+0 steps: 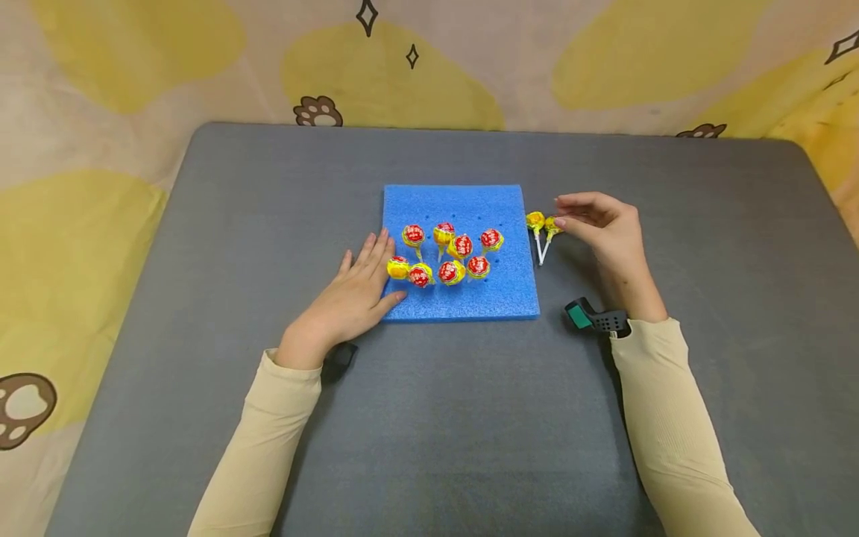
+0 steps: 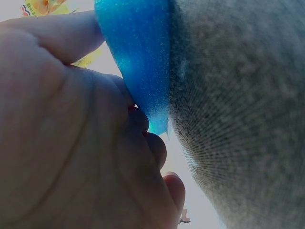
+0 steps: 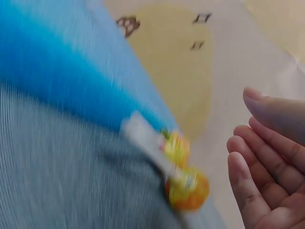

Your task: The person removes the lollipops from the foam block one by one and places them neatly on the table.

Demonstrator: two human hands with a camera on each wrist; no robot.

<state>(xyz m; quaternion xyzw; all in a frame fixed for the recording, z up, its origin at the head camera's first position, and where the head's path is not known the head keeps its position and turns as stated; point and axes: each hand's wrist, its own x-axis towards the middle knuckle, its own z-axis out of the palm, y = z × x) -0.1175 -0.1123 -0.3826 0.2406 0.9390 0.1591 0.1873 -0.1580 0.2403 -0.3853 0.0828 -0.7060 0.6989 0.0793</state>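
Observation:
A blue foam block lies on the grey table, with several lollipops in red and yellow wrappers standing up from it by their sticks. My left hand rests at the block's left edge, fingers straight and thumb over the front corner. In the left wrist view the foam block touches that hand. To the right of the block lie two yellow-wrapped lollipops, their white sticks meeting in a V. My right hand is beside their heads. The right wrist view shows its thumb and fingers apart, with nothing between them, near the blurred lollipops.
Small holes dot the foam behind the standing lollipops. The grey table stretches around the block. A patterned cloth hangs behind it. A dark wrist device with a green face is on the right wrist.

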